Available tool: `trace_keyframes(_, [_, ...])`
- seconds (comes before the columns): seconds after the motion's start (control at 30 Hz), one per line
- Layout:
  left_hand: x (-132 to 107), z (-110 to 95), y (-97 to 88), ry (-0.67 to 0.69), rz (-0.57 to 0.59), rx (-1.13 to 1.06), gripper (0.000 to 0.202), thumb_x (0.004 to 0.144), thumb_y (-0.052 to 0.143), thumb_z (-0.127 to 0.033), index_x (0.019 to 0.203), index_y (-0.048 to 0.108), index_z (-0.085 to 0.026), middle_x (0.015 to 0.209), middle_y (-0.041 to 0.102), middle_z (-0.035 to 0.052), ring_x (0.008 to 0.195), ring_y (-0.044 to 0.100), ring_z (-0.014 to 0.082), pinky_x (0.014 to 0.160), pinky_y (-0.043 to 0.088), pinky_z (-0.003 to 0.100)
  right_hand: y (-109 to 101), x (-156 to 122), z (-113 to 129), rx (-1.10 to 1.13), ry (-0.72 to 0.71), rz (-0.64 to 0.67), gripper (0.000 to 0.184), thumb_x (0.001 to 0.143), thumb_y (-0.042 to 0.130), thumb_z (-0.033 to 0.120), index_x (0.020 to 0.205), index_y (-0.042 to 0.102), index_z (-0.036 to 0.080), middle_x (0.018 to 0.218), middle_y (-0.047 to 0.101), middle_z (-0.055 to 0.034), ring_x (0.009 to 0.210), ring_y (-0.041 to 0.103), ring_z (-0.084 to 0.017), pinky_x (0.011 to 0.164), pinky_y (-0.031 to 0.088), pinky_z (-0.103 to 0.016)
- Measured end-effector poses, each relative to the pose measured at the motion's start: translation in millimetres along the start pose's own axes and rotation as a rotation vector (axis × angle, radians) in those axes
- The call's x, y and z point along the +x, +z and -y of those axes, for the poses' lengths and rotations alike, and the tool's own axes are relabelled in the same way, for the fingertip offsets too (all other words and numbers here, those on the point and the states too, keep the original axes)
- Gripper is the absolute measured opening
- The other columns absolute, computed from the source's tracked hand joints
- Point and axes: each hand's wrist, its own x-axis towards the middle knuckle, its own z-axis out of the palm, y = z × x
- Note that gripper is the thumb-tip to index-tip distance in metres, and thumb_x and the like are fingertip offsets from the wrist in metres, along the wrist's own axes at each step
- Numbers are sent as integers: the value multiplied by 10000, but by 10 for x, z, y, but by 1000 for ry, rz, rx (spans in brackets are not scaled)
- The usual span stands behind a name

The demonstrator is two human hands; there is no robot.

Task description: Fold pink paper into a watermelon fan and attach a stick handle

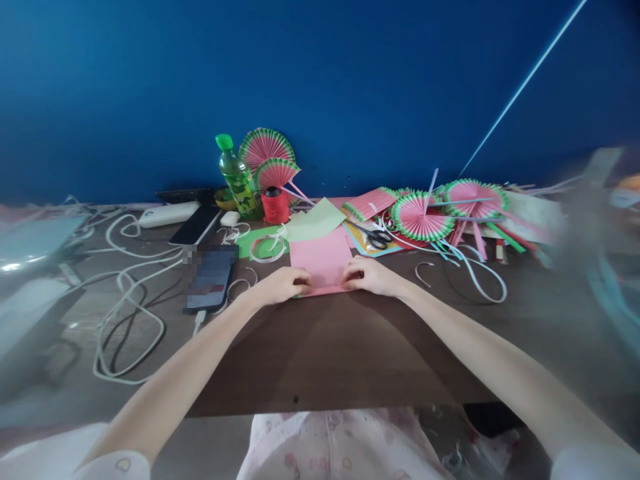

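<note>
A sheet of pink paper [323, 257] lies on the dark table in front of me, its near edge turned up in a narrow fold with a trace of green along it. At the left end of that edge, my left hand [287, 285] pinches the paper between thumb and fingers. My right hand [370, 275] pinches the same edge at its right end. Just beyond the pink sheet is a pale green sheet [317, 220]. Black-handled scissors [375, 235] rest close behind my right hand, and a roll of white tape [267, 249] lies behind my left.
Pleated pink-and-green paper fans [424, 217] lie at the back right; others lean on the blue wall. A green-capped bottle [237, 177] stands beside a red spool [275, 205]. Left of my arm are a phone [213, 277] and looped white cables [127, 380]. The table's edge [295, 408] runs before my lap.
</note>
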Motion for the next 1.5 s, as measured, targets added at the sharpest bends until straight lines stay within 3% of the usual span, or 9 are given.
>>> trace_keyframes(0.17, [5, -19, -1, -42, -14, -35, 181, 750, 537, -287, 857, 627, -172, 825, 628, -2, 753, 542, 131, 702, 383, 222, -16, 15, -12, 27, 34, 28, 61, 693, 658, 180, 751, 664, 160, 807, 646, -24, 798, 520, -152, 749, 377, -268])
trace_keyframes(0.53, [-4, -36, 17, -77, -25, -78, 103, 695, 582, -238, 758, 617, -164, 694, 605, -29, 651, 528, 112, 647, 385, 214, -7, 22, 11, -22, 65, 37, 81, 686, 663, 206, 735, 630, 150, 783, 606, -18, 771, 497, -144, 721, 373, -256])
trace_keyframes(1.23, [-30, 0, 106, 35, -133, 36, 72, 728, 606, -222, 692, 586, -163, 759, 519, -25, 710, 490, 109, 698, 371, 225, -6, 29, -9, -77, -2, 57, 66, 701, 662, 188, 717, 609, 151, 774, 600, -16, 797, 490, -154, 765, 363, -289])
trace_keyframes(1.5, [-78, -9, 149, 70, -182, 161, 100, 770, 577, -260, 732, 566, -168, 820, 536, 6, 855, 465, 161, 804, 336, 290, 0, 23, -28, -96, -25, 68, 55, 722, 645, 192, 730, 603, 156, 795, 594, -22, 805, 486, -156, 782, 353, -297])
